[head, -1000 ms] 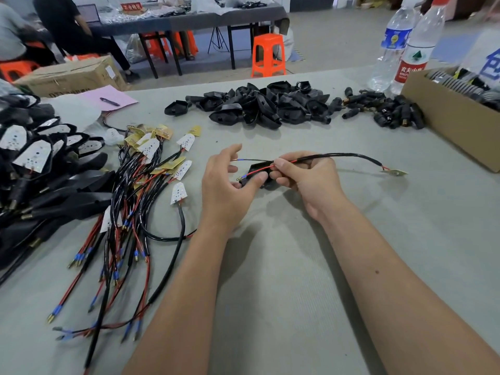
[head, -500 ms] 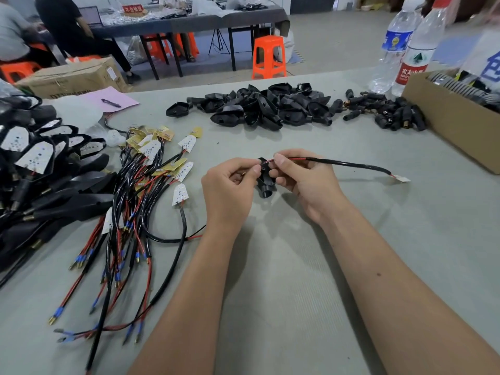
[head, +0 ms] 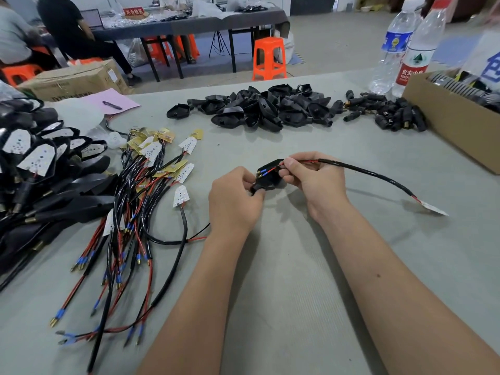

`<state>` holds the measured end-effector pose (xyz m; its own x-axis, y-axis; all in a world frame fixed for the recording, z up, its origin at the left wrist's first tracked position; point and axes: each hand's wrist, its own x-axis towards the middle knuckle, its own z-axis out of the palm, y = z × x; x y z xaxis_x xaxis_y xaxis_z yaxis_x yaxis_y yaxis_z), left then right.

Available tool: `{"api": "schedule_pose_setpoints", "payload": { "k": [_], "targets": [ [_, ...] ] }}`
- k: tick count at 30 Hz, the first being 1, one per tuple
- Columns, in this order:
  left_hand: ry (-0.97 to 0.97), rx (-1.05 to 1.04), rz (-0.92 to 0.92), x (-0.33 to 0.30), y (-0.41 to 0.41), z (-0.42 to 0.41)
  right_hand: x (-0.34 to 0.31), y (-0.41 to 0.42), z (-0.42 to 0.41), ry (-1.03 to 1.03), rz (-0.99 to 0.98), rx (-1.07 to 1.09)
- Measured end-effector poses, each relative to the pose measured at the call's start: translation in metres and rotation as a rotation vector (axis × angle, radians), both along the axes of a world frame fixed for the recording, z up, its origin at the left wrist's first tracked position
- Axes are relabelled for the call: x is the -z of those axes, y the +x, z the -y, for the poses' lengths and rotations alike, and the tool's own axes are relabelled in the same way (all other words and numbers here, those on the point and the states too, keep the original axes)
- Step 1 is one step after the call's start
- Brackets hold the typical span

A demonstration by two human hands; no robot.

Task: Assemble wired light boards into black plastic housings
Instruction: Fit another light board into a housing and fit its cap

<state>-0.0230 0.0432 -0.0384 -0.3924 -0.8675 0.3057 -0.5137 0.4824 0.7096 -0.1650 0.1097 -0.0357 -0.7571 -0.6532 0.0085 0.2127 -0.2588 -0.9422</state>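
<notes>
- Two hands are held close together over the middle of the bench (head: pixel 297 307), with one black housing (head: pixel 267 175) between them.
- Left hand (head: pixel 234 201): fingers are curled round the lower, narrow end of the housing, thumb on top; a grip is judged, though the contact is partly hidden.
- Right hand (head: pixel 315 178): thumb and forefinger are pinched on the thin red and blue leads (head: pixel 273 169) where they leave the black cable (head: pixel 378 175).
- Lead tips with blue sleeves are seen lying on or just inside the open face of the housing; whether they have entered the hole cannot be told.
- Key relation: the cable's long axis runs from the housing out to the right and slightly toward the person, ending at the light board (head: pixel 433 211), which lies flat on the bench, well apart from both hands.
- The right hand is the nearer one to the board; the left hand is occupied as the holder.
- Judgement: the leads are being threaded through the housing; the board is then to be drawn leftward along the cable axis into the housing.
- Spare housings (head: pixel 257 109) are piled at the far side of the bench; a bundle of wired boards (head: pixel 151 190) lies to the left of the left hand.
</notes>
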Motion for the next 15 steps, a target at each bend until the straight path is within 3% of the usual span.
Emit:
{"api": "schedule_pose_setpoints", "payload": {
  "k": [6,15],
  "targets": [
    [0.060,0.023,-0.134,-0.0008,0.0041,0.0055,0.0021,0.0042,0.0016,0.125,-0.139,0.000],
    [0.053,0.009,-0.189,0.0005,-0.0003,0.0015,-0.0015,0.0086,0.0001,0.162,-0.158,0.132]
  ]
}}
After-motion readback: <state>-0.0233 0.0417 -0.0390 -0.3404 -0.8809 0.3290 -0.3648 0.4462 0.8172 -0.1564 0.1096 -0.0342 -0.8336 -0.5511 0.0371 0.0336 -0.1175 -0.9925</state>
